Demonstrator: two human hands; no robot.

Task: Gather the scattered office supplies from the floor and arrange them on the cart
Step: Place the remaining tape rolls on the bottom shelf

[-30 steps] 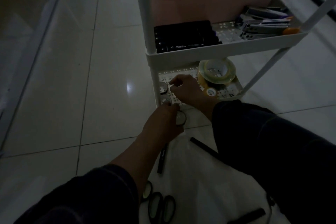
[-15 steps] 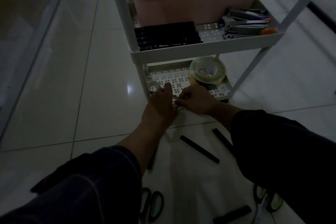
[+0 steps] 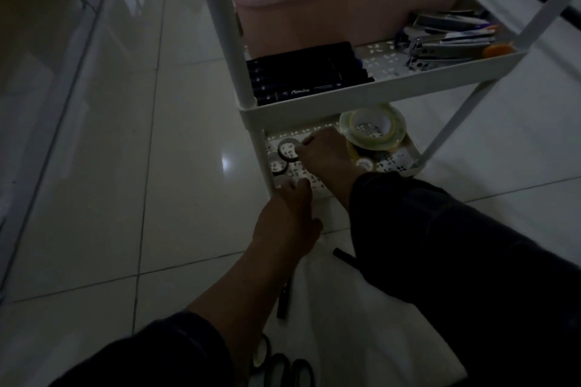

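Right hand (image 3: pixel 327 154) on cart's (image 3: pixel 405 83) bottom shelf, fingers pinching small tape roll (image 3: pixel 288 150), left hand (image 3: pixel 287 217) at shelf edge, finger state unclear, markers (image 3: pixel 306 72) above

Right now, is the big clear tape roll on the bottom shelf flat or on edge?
Flat. The big clear tape roll shows its open core facing up, lying on the bottom shelf.

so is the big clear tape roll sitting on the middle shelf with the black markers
No, the big clear tape roll lies on the bottom shelf, below the black markers.
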